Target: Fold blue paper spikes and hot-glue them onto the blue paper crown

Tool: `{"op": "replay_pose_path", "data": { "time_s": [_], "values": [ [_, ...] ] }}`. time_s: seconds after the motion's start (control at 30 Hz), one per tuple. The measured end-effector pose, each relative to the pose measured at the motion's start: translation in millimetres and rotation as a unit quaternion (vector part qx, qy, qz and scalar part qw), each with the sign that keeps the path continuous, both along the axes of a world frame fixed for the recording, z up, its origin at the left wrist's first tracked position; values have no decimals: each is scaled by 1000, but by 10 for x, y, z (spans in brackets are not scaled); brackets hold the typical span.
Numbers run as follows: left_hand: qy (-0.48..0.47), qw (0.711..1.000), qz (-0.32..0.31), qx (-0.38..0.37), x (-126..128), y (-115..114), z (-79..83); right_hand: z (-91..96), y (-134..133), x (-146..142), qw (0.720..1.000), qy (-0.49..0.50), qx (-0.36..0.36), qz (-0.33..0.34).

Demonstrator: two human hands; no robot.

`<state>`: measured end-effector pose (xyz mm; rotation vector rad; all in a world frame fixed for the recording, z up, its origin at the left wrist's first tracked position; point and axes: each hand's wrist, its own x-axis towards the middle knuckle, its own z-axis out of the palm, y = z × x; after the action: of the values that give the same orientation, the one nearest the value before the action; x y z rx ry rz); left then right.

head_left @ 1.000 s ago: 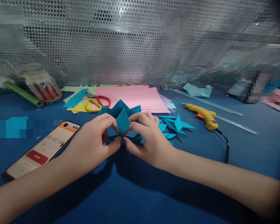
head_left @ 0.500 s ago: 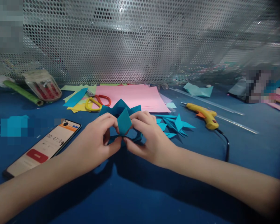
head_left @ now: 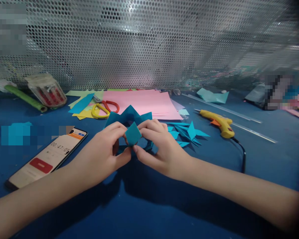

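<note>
Both my hands meet at the middle of the blue table over a blue folded paper ring with pointed flaps (head_left: 129,117). My left hand (head_left: 102,156) pinches its near flap (head_left: 133,134) from the left with thumb and fingers closed. From the right, my right hand (head_left: 159,146) pinches the same flap, its fingers curled over the paper. The lower part of the paper piece is hidden between my hands.
A phone with a running timer (head_left: 48,157) lies left of my left arm. Loose blue folded points (head_left: 188,133) and a yellow glue gun (head_left: 218,123) with its black cord lie right. Pink paper (head_left: 142,103), scissors (head_left: 104,109), a plastic jar (head_left: 48,90) and a perforated metal screen (head_left: 149,43) stand behind.
The near blue flap has been pressed lower and folded smaller between my fingers. Both hands stayed in place, squeezing slightly closer together.
</note>
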<state>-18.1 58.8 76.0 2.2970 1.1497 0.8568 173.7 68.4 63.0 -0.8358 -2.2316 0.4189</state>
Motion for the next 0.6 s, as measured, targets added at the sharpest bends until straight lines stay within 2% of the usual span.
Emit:
{"op": "replay_pose_path", "data": {
  "time_s": [0.6],
  "values": [
    [23,1000,-5,-8,-8,-10,18,-17,-18,-24,999,16,-27,-12]
  ]
}}
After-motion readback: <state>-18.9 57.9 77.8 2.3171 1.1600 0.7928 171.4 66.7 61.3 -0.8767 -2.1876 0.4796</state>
